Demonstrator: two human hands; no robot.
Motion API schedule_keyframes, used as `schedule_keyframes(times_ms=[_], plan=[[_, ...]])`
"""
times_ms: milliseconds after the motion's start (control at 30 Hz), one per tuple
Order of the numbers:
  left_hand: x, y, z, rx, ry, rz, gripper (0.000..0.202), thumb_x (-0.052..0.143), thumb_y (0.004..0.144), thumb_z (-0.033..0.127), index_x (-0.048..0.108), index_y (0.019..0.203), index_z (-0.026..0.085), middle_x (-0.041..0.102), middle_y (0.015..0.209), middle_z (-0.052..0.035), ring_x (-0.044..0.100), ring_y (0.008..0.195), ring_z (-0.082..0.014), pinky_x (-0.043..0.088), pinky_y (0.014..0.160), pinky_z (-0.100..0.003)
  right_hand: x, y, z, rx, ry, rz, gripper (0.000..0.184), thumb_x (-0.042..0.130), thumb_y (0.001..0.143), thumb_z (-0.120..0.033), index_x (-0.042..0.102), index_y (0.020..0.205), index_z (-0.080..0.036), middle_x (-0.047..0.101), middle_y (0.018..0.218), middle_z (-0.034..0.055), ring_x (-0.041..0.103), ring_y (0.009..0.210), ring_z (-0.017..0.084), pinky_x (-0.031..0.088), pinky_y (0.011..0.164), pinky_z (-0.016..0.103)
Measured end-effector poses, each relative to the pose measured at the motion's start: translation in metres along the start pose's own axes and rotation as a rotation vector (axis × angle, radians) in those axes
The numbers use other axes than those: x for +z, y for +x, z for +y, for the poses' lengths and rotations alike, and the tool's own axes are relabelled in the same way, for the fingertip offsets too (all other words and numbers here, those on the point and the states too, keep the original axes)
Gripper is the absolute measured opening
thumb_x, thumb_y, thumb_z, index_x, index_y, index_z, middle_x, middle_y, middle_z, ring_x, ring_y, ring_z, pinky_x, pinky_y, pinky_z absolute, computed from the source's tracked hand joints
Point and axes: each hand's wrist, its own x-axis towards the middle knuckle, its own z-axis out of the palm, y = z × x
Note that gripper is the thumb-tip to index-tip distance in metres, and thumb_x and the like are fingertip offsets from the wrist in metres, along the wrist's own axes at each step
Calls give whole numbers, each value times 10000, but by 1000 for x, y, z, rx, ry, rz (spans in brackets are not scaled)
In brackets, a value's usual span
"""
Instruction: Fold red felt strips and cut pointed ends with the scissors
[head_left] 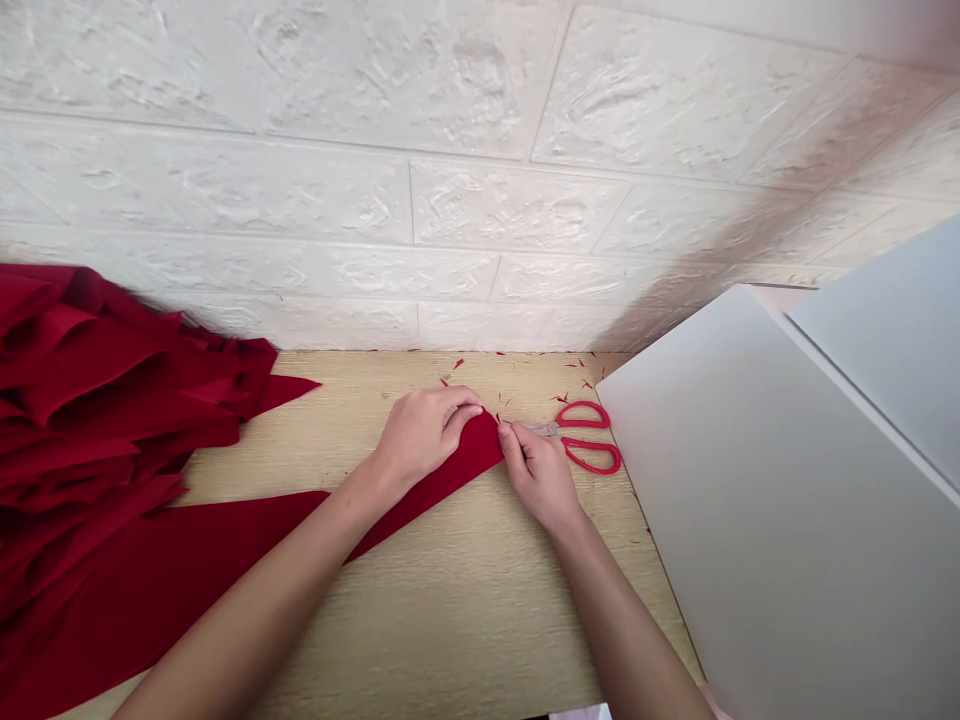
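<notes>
A long strip of dark red fabric (450, 478) runs from the left side to a narrow end at the middle of the table. My left hand (426, 428) pinches its upper edge close to that end. At the tip, my right hand (536, 470) has thumb and fingers closed on the fabric's corner. Just beyond my right hand lie scissors with red handles (589, 440), their blades partly hidden behind that hand. Small red scraps (587, 384) are scattered around the scissors and along the wall.
A big heap of folded red fabric (112, 380) fills the left side of the pale wooden table (465, 620). Behind stands a white brick-patterned wall (337, 200). A white box-like cabinet (787, 500) bounds the right side.
</notes>
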Motion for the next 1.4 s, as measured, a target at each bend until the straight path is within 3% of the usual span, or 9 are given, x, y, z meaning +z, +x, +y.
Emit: schedule_keyframes(times_ms=[233,467,633,700,800,933,1233,1400], plan=[[-2,3,-2,-91,-215,-32,217,580,897,353,729,840,206,737,780,7,502,558,-121,386,592,-274,-3,0,1,-19,-3,-10,464,398,1041,-440,366,624,-237,450,535,-34,385,492,119,295,522,270],[0,5,-5,-122,-270,-40,210,590,874,345,734,843,195,742,822,-9,557,637,-131,423,630,-265,-3,-1,3,-42,-4,-20,468,405,1038,-441,347,621,-235,460,542,-28,391,505,121,285,533,274],[3,3,-5,-100,-234,-56,211,579,881,335,740,847,203,717,760,13,471,558,-116,372,589,-269,-8,7,-2,48,66,51,384,335,1049,-449,517,791,-230,595,668,12,531,602,163,362,587,273],[3,2,-4,-86,-219,-68,211,579,882,334,741,835,208,684,704,26,438,543,-112,348,582,-269,-11,14,-6,46,38,-6,393,311,1050,-456,548,836,-226,623,708,26,547,625,176,362,600,283],[3,1,-2,-73,-195,-81,221,575,886,338,744,826,209,607,603,41,396,521,-112,317,575,-273,-13,24,-8,11,-50,-147,436,335,1039,-482,500,720,-235,578,638,13,485,568,169,300,566,288],[4,1,-2,-65,-187,-98,237,555,894,321,762,870,208,663,660,26,449,547,-120,337,598,-273,-8,29,-5,-16,-16,-220,475,363,1037,-484,480,653,-231,536,569,-6,453,526,149,280,540,277],[9,1,-8,-97,-239,-158,230,561,898,310,759,893,192,746,791,4,556,624,-127,383,605,-259,-2,21,1,-54,59,-170,495,373,1032,-500,391,623,-223,484,536,-33,378,506,113,270,517,249],[10,4,-10,-107,-234,-175,260,512,929,328,728,919,183,741,836,-7,580,677,-138,405,648,-266,-1,20,1,-44,2,-175,467,344,1035,-455,401,633,-224,505,540,-24,411,500,115,288,533,250]])
